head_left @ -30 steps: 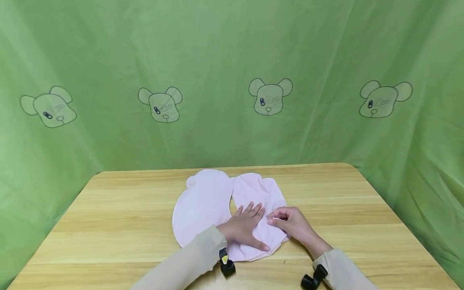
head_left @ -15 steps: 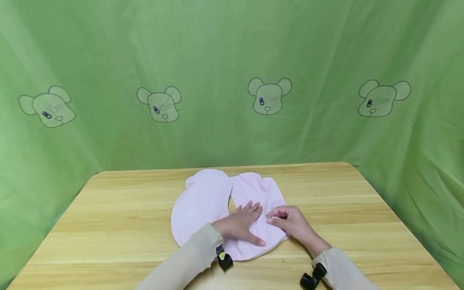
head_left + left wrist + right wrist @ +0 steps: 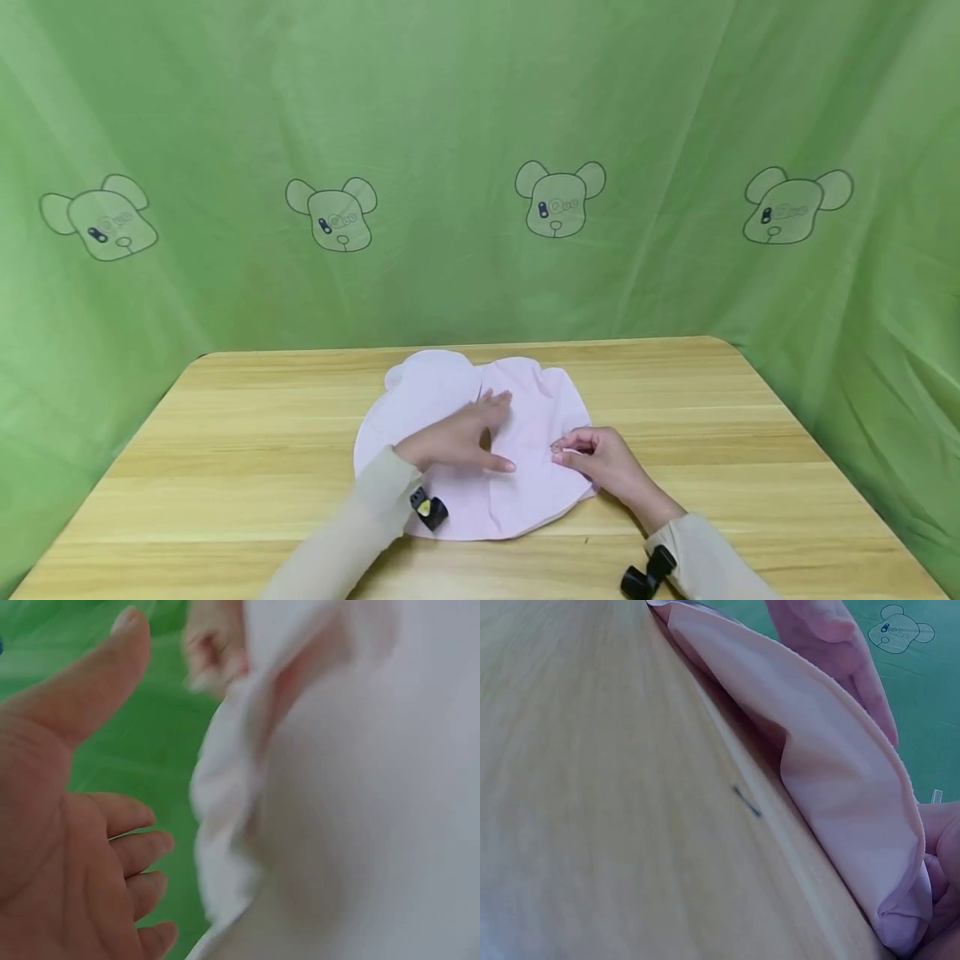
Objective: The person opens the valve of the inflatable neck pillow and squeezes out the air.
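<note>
A pale pink cloth bib (image 3: 420,408) with scalloped edges and a neck opening lies spread on the table, its right side creased. My left hand (image 3: 461,433) is over the bib's middle, fingers straight and thumb spread. In the left wrist view this hand (image 3: 67,817) holds nothing. At the bib's right side, my right hand (image 3: 603,458) pinches a small clear piece (image 3: 556,448) between thumb and fingertips. That clear strip (image 3: 937,796) sticks up from the fingers in the right wrist view; its kind is unclear. There the bib's edge (image 3: 840,787) rises off the table beside the right hand.
The wooden table (image 3: 225,467) carries a small dark mark (image 3: 747,802) in front of the bib. A green curtain (image 3: 450,100) with printed bear heads hangs behind and at both sides. Black wrist cameras sit on both cuffs.
My left hand has lifted from the bib's right half and moved left, baring more of the pink cloth. The right hand keeps its pinch in the same spot.
</note>
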Motion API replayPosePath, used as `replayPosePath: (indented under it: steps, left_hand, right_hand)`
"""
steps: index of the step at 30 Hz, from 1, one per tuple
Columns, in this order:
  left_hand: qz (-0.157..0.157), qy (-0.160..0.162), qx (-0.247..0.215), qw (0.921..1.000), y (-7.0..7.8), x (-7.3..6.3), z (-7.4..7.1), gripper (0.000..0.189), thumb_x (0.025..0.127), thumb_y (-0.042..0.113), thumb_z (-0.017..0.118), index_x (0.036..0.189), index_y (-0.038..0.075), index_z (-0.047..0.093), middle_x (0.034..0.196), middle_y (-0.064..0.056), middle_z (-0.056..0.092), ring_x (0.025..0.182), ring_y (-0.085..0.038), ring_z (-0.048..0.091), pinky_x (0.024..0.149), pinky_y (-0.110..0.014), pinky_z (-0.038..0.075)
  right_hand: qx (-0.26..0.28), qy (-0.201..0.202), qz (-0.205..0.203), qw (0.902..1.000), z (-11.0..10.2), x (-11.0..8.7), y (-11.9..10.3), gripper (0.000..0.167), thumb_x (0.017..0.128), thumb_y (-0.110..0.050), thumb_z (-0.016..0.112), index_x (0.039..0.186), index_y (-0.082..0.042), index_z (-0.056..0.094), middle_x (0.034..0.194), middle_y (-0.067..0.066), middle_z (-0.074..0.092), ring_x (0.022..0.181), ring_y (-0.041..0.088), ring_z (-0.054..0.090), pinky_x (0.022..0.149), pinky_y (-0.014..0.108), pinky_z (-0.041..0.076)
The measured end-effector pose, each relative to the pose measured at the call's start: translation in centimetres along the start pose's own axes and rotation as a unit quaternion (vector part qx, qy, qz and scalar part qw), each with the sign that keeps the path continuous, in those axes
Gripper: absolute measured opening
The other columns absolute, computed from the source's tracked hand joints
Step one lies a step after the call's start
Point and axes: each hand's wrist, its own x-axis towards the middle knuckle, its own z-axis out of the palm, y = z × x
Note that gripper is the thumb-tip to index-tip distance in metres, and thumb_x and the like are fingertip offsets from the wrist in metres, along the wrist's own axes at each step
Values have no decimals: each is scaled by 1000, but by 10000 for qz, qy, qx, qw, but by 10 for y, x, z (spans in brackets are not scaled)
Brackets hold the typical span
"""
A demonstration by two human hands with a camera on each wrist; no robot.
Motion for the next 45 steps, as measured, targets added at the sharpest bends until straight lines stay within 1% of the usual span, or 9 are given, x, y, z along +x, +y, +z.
replayPosePath:
  steps: [5, 10, 12, 16, 24, 28, 33, 41, 45]
  left_hand:
    - [-88, 708, -60, 9974, -25, -15, -28, 99, 79, 38, 74, 150, 4, 13, 157, -12, 11, 144, -30, 1, 116, -46, 3]
    - [-336, 947, -199, 9947, -52, -26, -42, 94, 81, 38, 72, 151, 10, 15, 157, -7, 11, 145, -27, -1, 116, -46, 1]
    - [-388, 855, -357, 9949, -60, -28, -42, 92, 82, 38, 71, 151, 12, 15, 158, -4, 10, 145, -25, -1, 116, -45, 0]
    - [-162, 555, -491, 9971, -72, -31, -37, 90, 85, 37, 68, 151, 11, 14, 158, -3, 10, 145, -22, -1, 116, -42, -1]
    - [440, 242, -658, 9966, -65, -31, -27, 88, 84, 32, 70, 152, 13, 16, 158, -5, 12, 145, -21, 6, 117, -42, 7]
    - [447, -79, -865, 9952, -62, -32, -20, 90, 84, 31, 71, 152, 15, 15, 158, -4, 11, 144, -15, 7, 117, -36, 9]
    - [268, -453, -1017, 9934, -62, -32, -11, 94, 82, 30, 72, 152, 15, 11, 159, -3, 6, 144, -12, 3, 117, -34, 5]
    - [148, -911, -620, 9938, -58, -31, -4, 100, 81, 35, 73, 151, 8, 7, 158, -3, 4, 144, -14, 3, 117, -32, 6]
    - [229, -1038, -195, 9941, -55, -29, -1, 102, 81, 38, 72, 151, 6, 6, 158, -7, 2, 145, -18, 3, 117, -35, 7]
  right_hand:
    - [-32, 95, 128, 9999, 1, 1, 1, 14, 79, -10, 75, 85, 1, 70, 89, 11, 71, 69, 4, 58, 57, 17, 46]
    - [-60, 112, 171, 9998, 1, 1, 3, 13, 79, -10, 75, 85, 1, 70, 89, 11, 71, 67, 4, 57, 56, 17, 45]
    - [-73, 117, 213, 9997, 1, 1, 3, 14, 79, -10, 75, 85, 1, 70, 88, 11, 71, 67, 4, 57, 55, 17, 45]
    - [-119, 141, 278, 9994, 1, 0, 2, 14, 79, -11, 75, 86, 0, 71, 88, 10, 71, 67, 5, 56, 54, 18, 45]
    - [-66, 116, 228, 9997, 1, 1, 2, 14, 79, -12, 75, 85, 0, 70, 89, 11, 71, 69, 5, 58, 56, 18, 46]
    - [-19, 72, 190, 9998, 1, 1, 2, 15, 79, -11, 75, 85, 1, 70, 90, 11, 71, 71, 5, 59, 59, 18, 47]
    - [-29, 83, 209, 9997, 1, 1, 2, 15, 79, -12, 75, 86, 1, 70, 90, 11, 71, 70, 5, 59, 57, 18, 47]
    - [2, 90, 321, 9994, 2, 0, -1, 16, 80, -14, 75, 86, 0, 70, 90, 10, 72, 58, 3, 52, 42, 18, 40]
    - [33, 68, 264, 9996, 2, 1, -2, 15, 80, -11, 74, 86, 1, 69, 91, 12, 72, 67, 5, 58, 52, 18, 46]
